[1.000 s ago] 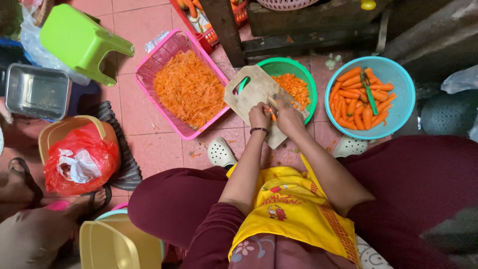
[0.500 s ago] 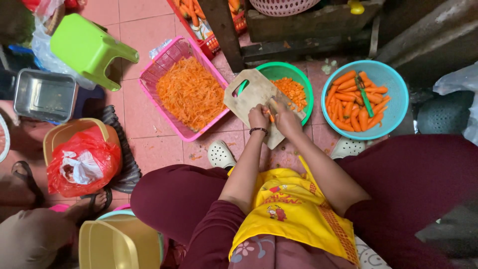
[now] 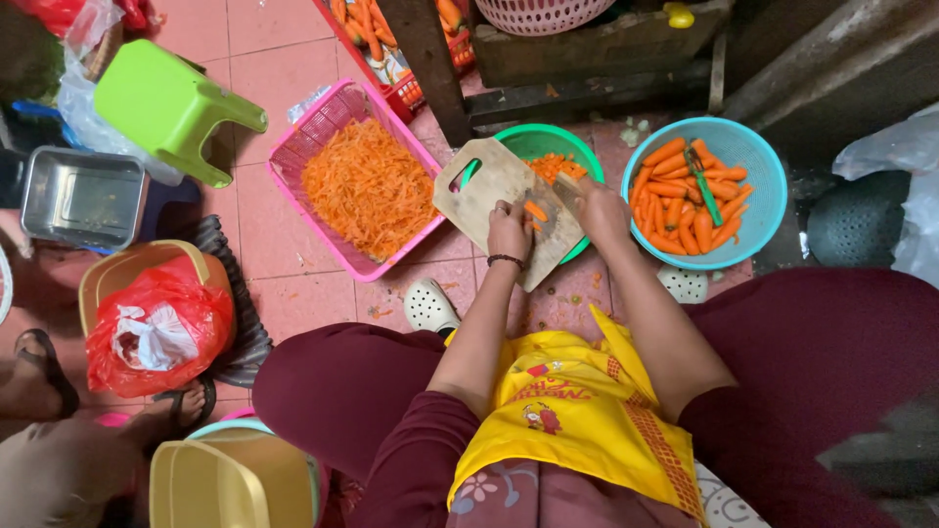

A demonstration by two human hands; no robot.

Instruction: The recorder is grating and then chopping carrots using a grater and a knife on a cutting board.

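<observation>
Now both hands point(image 3: 553, 220) (close together) cut carrot point(image 3: 535, 210).

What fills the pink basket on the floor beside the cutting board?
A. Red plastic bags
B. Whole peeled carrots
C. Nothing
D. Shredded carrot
D: the pink basket holds a heap of thin orange shredded carrot; the whole carrots lie in the blue basket.

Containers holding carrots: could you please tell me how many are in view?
4: pink basket of shreds at left, green bowl under the cutting board, blue bowl of whole carrots at right, red crate at top, partly hidden.
</observation>
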